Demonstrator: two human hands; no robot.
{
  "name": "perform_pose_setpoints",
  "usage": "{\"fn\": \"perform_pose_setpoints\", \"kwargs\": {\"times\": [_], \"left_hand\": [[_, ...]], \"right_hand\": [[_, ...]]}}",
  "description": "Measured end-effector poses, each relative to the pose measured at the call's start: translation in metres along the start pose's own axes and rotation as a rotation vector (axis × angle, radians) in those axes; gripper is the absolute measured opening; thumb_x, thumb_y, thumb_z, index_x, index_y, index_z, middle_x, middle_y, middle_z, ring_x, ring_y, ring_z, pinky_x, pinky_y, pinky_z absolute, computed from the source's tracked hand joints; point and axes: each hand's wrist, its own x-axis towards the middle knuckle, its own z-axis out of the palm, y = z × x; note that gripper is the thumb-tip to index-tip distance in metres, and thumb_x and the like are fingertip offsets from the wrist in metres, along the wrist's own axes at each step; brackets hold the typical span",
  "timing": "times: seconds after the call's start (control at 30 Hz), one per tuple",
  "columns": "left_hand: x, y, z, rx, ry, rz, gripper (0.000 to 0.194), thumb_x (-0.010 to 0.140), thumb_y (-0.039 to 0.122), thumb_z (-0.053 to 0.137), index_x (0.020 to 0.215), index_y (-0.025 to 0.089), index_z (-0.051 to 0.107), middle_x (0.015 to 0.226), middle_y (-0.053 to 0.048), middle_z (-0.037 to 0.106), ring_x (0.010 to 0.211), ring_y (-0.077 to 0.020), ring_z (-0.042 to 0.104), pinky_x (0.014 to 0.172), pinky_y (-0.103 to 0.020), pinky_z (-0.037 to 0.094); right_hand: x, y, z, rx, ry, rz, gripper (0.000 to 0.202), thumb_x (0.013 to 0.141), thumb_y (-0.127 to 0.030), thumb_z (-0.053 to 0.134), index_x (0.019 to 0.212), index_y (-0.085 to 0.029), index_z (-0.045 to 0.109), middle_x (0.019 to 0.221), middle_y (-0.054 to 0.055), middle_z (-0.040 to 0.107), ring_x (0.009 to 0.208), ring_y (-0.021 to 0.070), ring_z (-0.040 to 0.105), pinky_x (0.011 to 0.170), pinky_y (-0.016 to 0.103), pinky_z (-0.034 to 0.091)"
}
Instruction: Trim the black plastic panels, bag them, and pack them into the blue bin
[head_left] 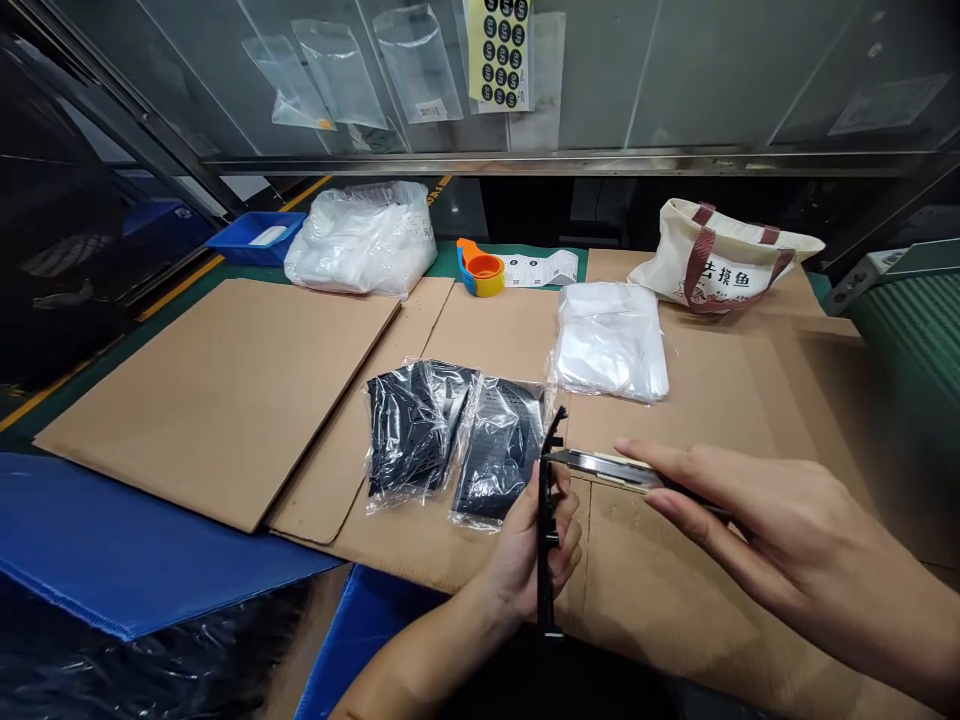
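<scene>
Gripped upright in my left hand (525, 545) is a thin black plastic part (547, 570), seen edge-on, with small tabs along one side. My right hand (780, 530) is closed around a utility knife (611, 468). The knife's blade tip points left and meets, or nearly meets, the upper part of the black piece; I cannot tell if it touches. Just behind my left hand, two clear bags of black flat parts lie side by side, a left bag (412, 430) and a right bag (501, 445).
Cardboard (720, 400) covers the table, with a thicker cardboard sheet (225, 390) at left. Behind lie a stack of clear bags (611, 340), a tape dispenser (481, 270), a large plastic bag (364, 240), a blue tray (251, 240) and a canvas tote (727, 260). A green ribbed surface (915, 310) borders the right.
</scene>
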Motion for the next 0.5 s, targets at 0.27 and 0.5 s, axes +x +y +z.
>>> {"fn": "perform_pose_setpoints", "kwargs": {"times": [0.27,0.5], "left_hand": [[-0.0039,0.0032,0.0079,0.017,-0.031,-0.014,0.036,0.082,0.054,0.063,0.080,0.021,0.046,0.046,0.012,0.041,0.024,-0.0030,0.020,0.022,-0.016,0.012],[-0.0070,0.0022,0.0106,0.010,-0.039,-0.014,0.033,0.086,0.052,0.058,0.080,0.021,0.048,0.046,0.011,0.044,0.024,-0.0028,0.023,0.022,-0.015,0.016]], "right_hand": [[-0.0033,0.0022,0.0006,-0.119,0.035,0.015,0.034,0.100,-0.031,0.040,0.129,-0.020,0.053,0.082,0.003,0.069,0.060,0.0154,0.065,0.055,0.026,0.046],[-0.0088,-0.0021,-0.0043,-0.228,0.032,-0.043,0.035,0.099,-0.029,0.042,0.130,-0.017,0.052,0.064,-0.002,0.053,0.048,0.0119,0.050,0.046,0.031,0.029]]}}
